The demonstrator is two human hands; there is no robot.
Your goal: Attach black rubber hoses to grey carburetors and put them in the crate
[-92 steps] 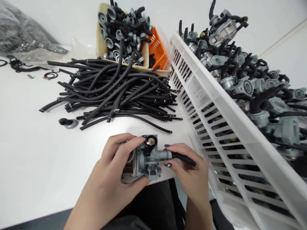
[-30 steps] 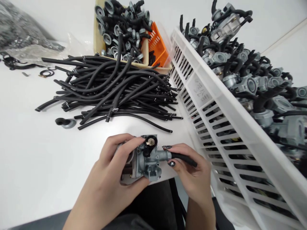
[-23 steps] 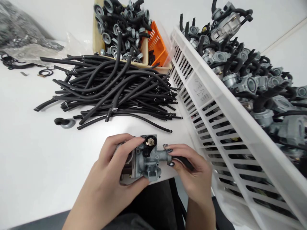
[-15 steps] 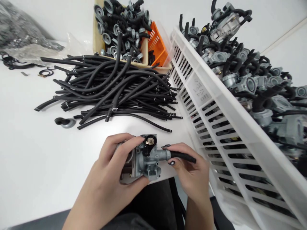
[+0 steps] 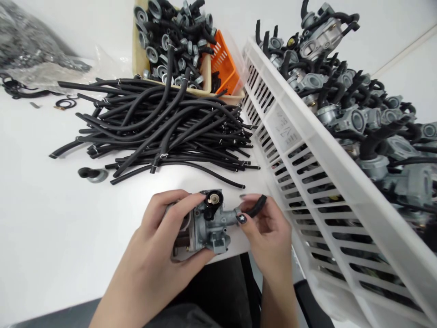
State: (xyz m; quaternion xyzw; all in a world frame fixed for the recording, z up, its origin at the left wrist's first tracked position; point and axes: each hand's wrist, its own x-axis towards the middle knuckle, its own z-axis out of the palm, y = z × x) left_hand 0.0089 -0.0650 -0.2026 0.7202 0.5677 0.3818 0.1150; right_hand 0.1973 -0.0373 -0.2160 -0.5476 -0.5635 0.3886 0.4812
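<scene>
My left hand (image 5: 160, 246) is wrapped round a grey metal carburetor (image 5: 203, 232), with a black round fitting (image 5: 213, 200) on its upper side. The carburetor is held over the table's front edge, its narrow neck pointing right. At the end of that neck, my right hand (image 5: 271, 241) closes thumb and fingers round a cap (image 5: 235, 213), mostly hidden by the thumb. A short black rubber sleeve (image 5: 257, 207) sticks out of the cap between thumb and fingers, bent up to the right. A similar loose cap with a black elbow (image 5: 93, 175) lies on the table at left.
Black rubber hoses (image 5: 160, 123) lie piled behind my hands. A cream bin (image 5: 205, 75) of metal caps and an orange basket (image 5: 225, 64) stand behind them. On the right is a white slatted crate (image 5: 307, 164) heaped with carburetors (image 5: 355, 120). Plastic bags (image 5: 44, 68) lie far left.
My right hand has shifted slightly left and up, and its grip has turned on the cap. The rubber sleeve now bends upward instead of pointing right and down. The left hand is nearly still.
</scene>
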